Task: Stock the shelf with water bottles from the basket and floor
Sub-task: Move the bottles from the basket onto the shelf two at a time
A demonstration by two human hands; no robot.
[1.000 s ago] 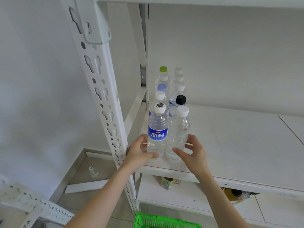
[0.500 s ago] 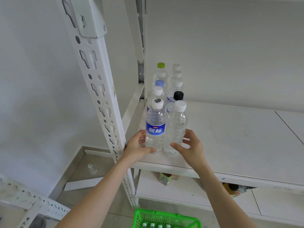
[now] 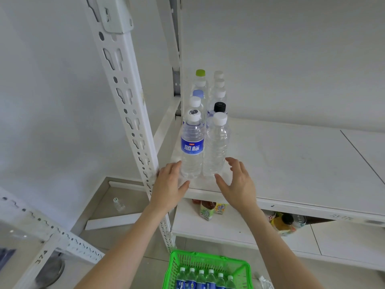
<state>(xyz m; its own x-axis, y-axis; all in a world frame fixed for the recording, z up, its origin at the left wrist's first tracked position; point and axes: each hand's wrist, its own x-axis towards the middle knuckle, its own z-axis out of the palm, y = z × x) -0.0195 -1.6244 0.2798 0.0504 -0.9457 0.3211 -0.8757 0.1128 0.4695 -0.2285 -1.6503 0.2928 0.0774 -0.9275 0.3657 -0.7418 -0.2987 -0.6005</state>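
Two rows of water bottles stand at the left end of the white shelf. At the front are a blue-labelled bottle and a clear unlabelled bottle. My left hand is open just left of and below the blue-labelled bottle, fingers apart from it. My right hand is open just right of the clear bottle, holding nothing. A green basket on the floor below holds several more bottles.
A white perforated shelf post stands left of my left hand. A small bottle and a white strip lie on the floor at left. Drink cartons and other items sit on the lower shelf.
Both hands have let go of the two front bottles and drawn back a little with fingers spread. The view has tilted down, showing more of the basket.
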